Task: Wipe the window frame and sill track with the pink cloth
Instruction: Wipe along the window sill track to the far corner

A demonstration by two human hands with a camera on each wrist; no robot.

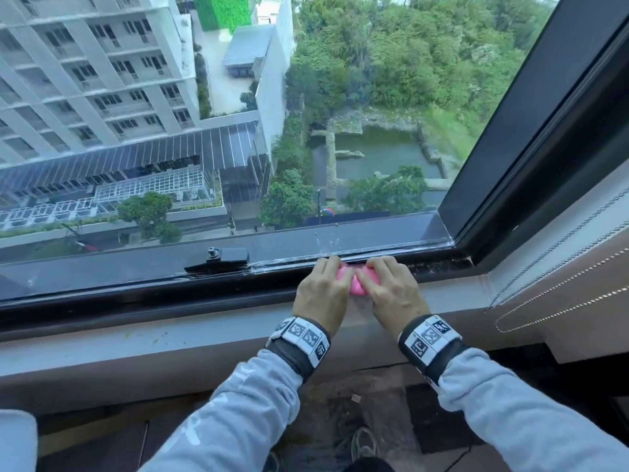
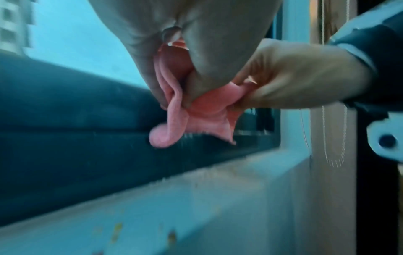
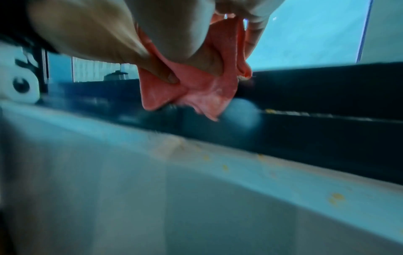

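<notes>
1. The left hand (image 1: pixel 320 294) has its fingers curled round the left part of the pink cloth (image 1: pixel 357 282), with the fingertips reaching toward the sill track (image 1: pixel 435 265). In the left wrist view the thumb and fingers pinch folds of the cloth (image 2: pixel 196 113), and a loose rounded flap hangs down below them.
2. The right hand (image 1: pixel 391 294) grips the right part of the same cloth, thumb side toward the left hand, so the two hands sit just beside each other with the cloth bunched between them. In the right wrist view its fingers are curled into the cloth (image 3: pixel 196 89), whose corners hang down in points.
3. The cloth is held at the dark bottom rail of the window frame (image 1: pixel 136 298), right of the middle. In the head view it seems to meet the track; in both wrist views its hanging corners are over the dark rail, and whether they touch it cannot be told because of blur.
4. Both wrists wear bands with black-and-white square markers, over grey sleeves (image 1: pixel 238 396).
5. To the left of the hands, a black latch (image 1: pixel 221 258) sits on the lower rail.
6. The track to the right of the hands shows specks of dirt up to the corner of the frame.
7. Below the frame runs a pale sill ledge (image 1: pixel 170 338) with a few yellowish specks.
8. At the right, beaded blind chains (image 1: pixel 561 281) hang down in loops.
</notes>
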